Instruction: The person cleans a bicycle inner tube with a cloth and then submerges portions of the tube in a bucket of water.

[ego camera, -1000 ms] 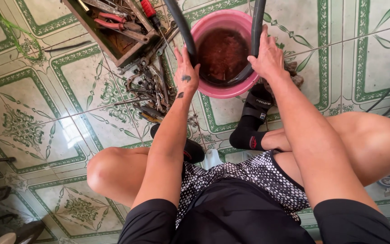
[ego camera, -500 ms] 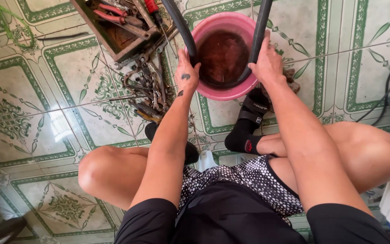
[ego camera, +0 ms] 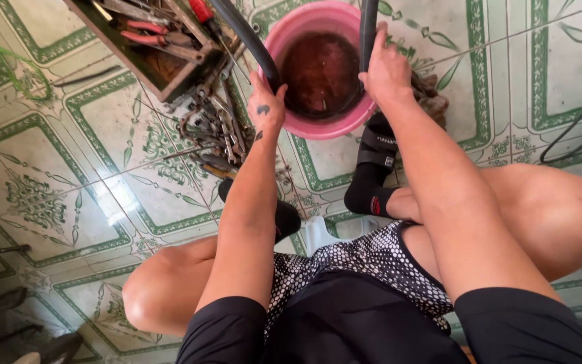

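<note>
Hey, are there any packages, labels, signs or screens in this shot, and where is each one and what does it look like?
No packages, signs or screens.
Sock band: a strip of small pale print across the black sock, just below the pink basin.
Sock mark: small red patch near the same sock's cuff, beside the knee.
Both hands, left hand and right hand, grip a plain black rubber tube, no label.

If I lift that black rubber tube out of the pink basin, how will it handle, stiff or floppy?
Probably floppy: the black rubber tube bends in a loop between the left hand and right hand. Likely slippery too, since it dips into murky brown water in the pink basin. It looks light for its length.
</note>
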